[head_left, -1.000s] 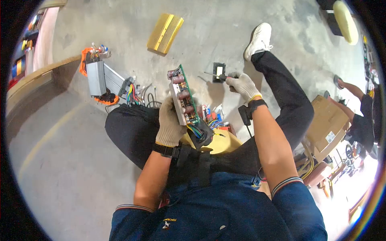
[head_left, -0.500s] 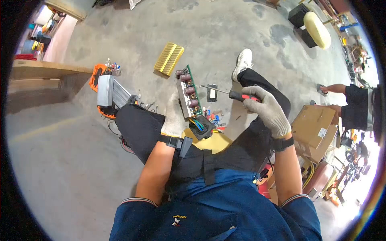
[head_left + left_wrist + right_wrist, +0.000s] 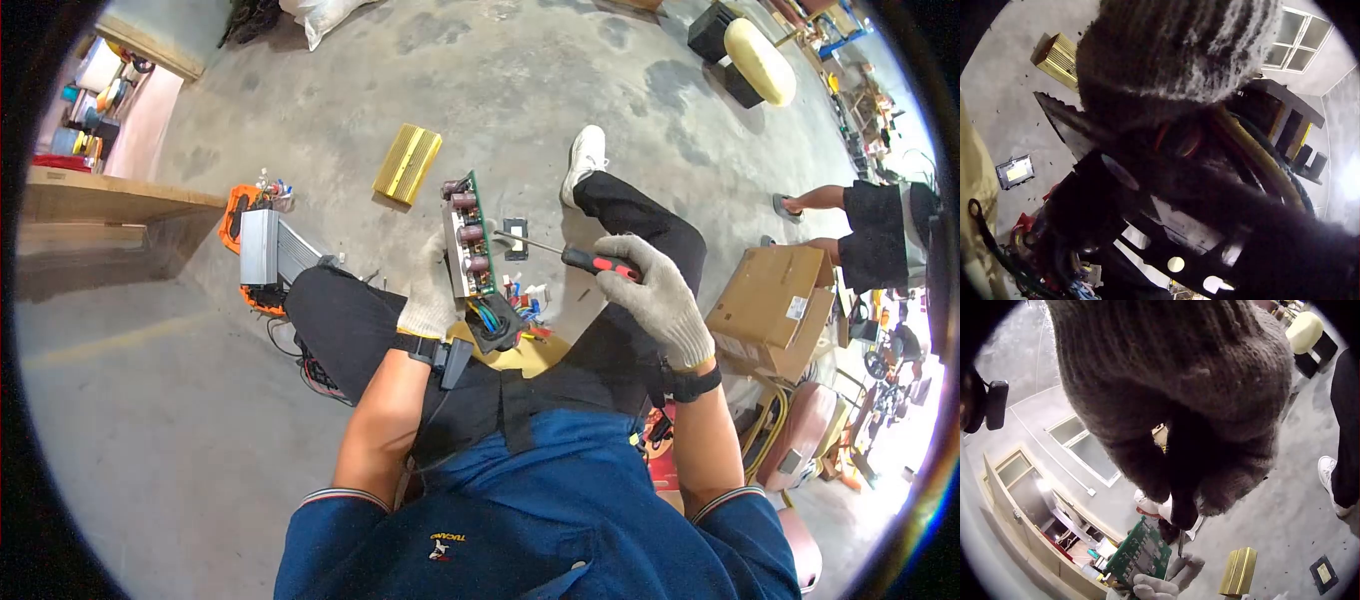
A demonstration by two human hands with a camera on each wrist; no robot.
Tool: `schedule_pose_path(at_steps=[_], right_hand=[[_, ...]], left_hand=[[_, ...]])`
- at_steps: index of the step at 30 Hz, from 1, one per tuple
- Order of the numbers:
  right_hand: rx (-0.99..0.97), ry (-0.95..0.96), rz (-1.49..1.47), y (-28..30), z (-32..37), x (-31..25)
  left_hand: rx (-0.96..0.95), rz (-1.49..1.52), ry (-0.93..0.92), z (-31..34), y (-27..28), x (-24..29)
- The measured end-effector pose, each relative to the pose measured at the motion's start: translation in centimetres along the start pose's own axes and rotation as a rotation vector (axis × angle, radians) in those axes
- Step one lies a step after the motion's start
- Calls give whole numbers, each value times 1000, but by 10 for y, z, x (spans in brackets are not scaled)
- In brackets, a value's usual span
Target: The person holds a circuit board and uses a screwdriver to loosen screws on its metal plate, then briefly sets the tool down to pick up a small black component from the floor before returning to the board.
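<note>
My gloved left hand (image 3: 432,292) grips a circuit board (image 3: 470,240) by its pale metal side, holding it upright above my lap. Brown cylindrical capacitors line the board, and coloured wires run from its lower end into a black piece (image 3: 497,324). In my gloved right hand (image 3: 662,300) is a screwdriver (image 3: 588,262) with a black and red handle. Its shaft points left, and the tip is right by the board's green edge. The board's green back (image 3: 1141,550) shows in the right wrist view, with the left glove's fingers (image 3: 1157,586) at its lower edge.
A gold finned case (image 3: 408,165) and a small black rectangular piece (image 3: 515,240) lie on the concrete floor. Left of my knee is a grey finned unit with orange ends (image 3: 260,248). A cardboard box (image 3: 768,305) and another person's legs (image 3: 835,225) are at the right.
My right hand has brought the screwdriver closer to the board, its tip now near the green edge. The left hand keeps hold of the board. The head view has shifted.
</note>
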State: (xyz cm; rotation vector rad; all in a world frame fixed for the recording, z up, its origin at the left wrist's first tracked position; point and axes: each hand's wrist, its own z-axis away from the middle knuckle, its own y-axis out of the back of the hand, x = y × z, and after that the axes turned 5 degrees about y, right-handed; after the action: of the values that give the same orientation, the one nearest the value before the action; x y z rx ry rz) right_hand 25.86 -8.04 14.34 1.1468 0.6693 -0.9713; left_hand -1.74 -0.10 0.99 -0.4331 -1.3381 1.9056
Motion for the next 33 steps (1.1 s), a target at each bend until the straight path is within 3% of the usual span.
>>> schedule_pose_path(at_steps=[4,6,16,18,22,24,33], right_hand=[[-1,-12,-2,0,5,1],[1,-15,-5,-1,6,-2],[31,-35,-11,1,13,-2],[23,-33,-22,2,13,-1],[39,-58,-36,1,13,-3],[40,-60,-41,2,13,-3],[47,-74,1,1,14,-8]], left_hand=[[-57,-28,41,7,-15,2],[20,-107,-2,13,-28,0],[-35,-118,67,3,-7,1],[126,-107,-4,3,-14,-3],[124,-74,26,3,-8,2],[69,-220,44,6,-10,4],[78,-54,34,1,5,3]])
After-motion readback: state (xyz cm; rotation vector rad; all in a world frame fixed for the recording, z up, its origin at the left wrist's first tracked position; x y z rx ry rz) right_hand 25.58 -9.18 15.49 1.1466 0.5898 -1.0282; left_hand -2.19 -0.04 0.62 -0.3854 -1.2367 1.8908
